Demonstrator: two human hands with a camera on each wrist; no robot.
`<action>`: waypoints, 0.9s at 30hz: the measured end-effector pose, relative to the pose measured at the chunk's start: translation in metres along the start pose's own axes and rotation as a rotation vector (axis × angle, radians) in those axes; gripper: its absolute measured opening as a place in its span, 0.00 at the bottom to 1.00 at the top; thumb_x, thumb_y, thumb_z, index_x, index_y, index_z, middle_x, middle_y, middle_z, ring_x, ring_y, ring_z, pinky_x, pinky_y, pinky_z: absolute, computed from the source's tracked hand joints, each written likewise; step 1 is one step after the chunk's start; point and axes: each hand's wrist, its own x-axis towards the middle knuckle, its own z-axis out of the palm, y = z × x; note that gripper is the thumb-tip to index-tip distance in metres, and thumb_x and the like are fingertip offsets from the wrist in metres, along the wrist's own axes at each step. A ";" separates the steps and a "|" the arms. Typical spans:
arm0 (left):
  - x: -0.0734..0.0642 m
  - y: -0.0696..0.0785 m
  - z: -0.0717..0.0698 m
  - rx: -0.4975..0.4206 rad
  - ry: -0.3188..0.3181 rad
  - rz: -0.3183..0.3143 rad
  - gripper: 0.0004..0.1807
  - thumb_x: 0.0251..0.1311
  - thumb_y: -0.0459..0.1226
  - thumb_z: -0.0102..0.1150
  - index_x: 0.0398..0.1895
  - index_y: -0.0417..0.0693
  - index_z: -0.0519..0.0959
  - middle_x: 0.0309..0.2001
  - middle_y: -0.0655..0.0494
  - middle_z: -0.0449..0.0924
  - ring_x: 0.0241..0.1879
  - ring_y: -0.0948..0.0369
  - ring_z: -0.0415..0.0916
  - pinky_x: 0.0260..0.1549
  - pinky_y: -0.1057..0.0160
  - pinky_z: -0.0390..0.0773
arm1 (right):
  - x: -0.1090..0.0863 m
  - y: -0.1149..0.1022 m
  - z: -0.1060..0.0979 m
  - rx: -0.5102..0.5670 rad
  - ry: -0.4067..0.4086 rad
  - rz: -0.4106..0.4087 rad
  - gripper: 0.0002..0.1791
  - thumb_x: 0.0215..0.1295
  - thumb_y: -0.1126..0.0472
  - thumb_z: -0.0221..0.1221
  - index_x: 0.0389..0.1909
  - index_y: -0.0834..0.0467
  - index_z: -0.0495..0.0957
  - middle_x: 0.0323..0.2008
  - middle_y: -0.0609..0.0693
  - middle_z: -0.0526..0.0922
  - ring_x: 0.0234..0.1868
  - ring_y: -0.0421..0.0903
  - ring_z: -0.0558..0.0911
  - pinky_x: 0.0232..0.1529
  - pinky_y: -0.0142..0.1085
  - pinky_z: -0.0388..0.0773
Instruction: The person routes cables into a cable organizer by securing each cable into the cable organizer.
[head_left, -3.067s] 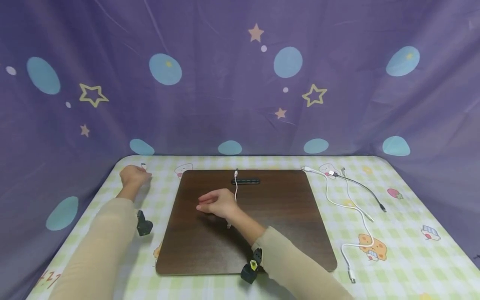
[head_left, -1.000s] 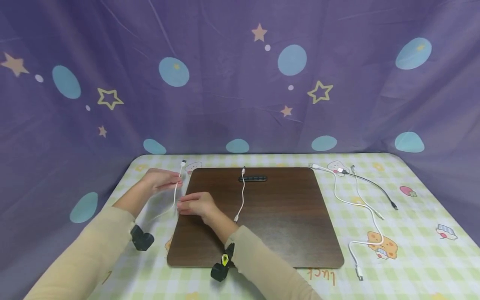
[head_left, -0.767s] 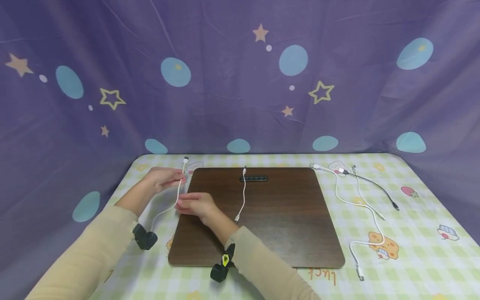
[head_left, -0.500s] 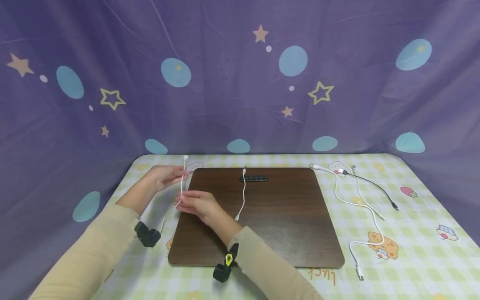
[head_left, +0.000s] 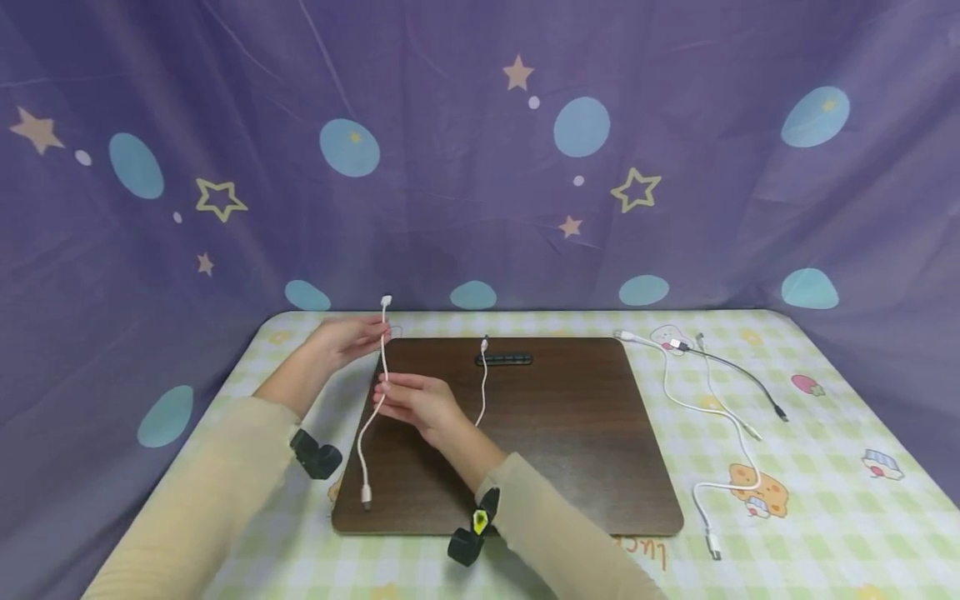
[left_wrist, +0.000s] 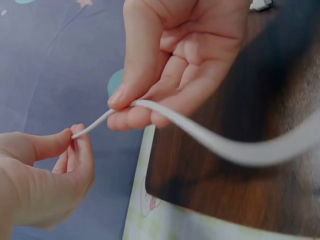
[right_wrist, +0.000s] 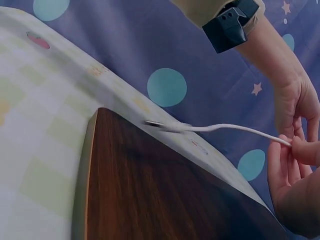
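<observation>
I pinch a slim, flexible white cable [head_left: 384, 354] in my left grip [head_left: 347, 340] and, nearer me along it, in my right grip [head_left: 422, 406]. Both hold it raised over the left part of a dark-brown, wood-grained rectangular board [head_left: 570, 450] on the green-and-white checked bench [head_left: 832, 525].

Even light; faint sheen on the brown board [head_left: 570, 442]; soft shadows toward the surface's left edge [head_left: 249, 365]; cable plug [right_wrist: 175, 127] blurred (right-wrist view).
</observation>
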 end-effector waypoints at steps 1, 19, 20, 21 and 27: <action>0.002 -0.001 0.002 -0.001 0.001 0.006 0.33 0.68 0.23 0.39 0.73 0.29 0.42 0.23 0.63 0.80 0.27 0.72 0.79 0.38 0.78 0.81 | -0.001 -0.001 -0.002 -0.005 0.008 -0.002 0.17 0.62 0.74 0.57 0.52 0.73 0.76 0.34 0.55 0.87 0.33 0.42 0.85 0.51 0.41 0.83; 0.046 -0.024 0.058 0.081 0.111 0.147 0.25 0.62 0.22 0.51 0.63 0.22 0.64 0.21 0.62 0.80 0.25 0.70 0.79 0.32 0.76 0.83 | -0.034 -0.025 -0.055 -0.100 0.097 -0.005 0.19 0.60 0.76 0.58 0.53 0.77 0.73 0.25 0.47 0.83 0.29 0.39 0.84 0.40 0.32 0.86; 0.048 -0.025 0.061 0.082 0.117 0.148 0.24 0.62 0.22 0.52 0.62 0.22 0.65 0.21 0.62 0.80 0.25 0.70 0.80 0.32 0.75 0.84 | -0.036 -0.026 -0.058 -0.106 0.101 -0.003 0.20 0.60 0.76 0.58 0.53 0.77 0.73 0.24 0.47 0.83 0.29 0.39 0.84 0.40 0.32 0.86; 0.050 -0.026 0.065 0.083 0.123 0.150 0.24 0.61 0.22 0.52 0.61 0.22 0.66 0.21 0.62 0.80 0.25 0.69 0.80 0.32 0.75 0.84 | -0.037 -0.027 -0.061 -0.115 0.106 -0.001 0.20 0.60 0.76 0.58 0.53 0.77 0.73 0.24 0.47 0.83 0.29 0.38 0.84 0.39 0.31 0.86; 0.059 -0.030 0.083 0.057 0.121 0.156 0.23 0.59 0.20 0.53 0.60 0.22 0.67 0.21 0.59 0.80 0.24 0.68 0.80 0.36 0.71 0.85 | -0.046 -0.032 -0.079 -0.158 0.139 0.010 0.19 0.60 0.75 0.59 0.53 0.76 0.74 0.26 0.48 0.84 0.28 0.38 0.84 0.36 0.29 0.86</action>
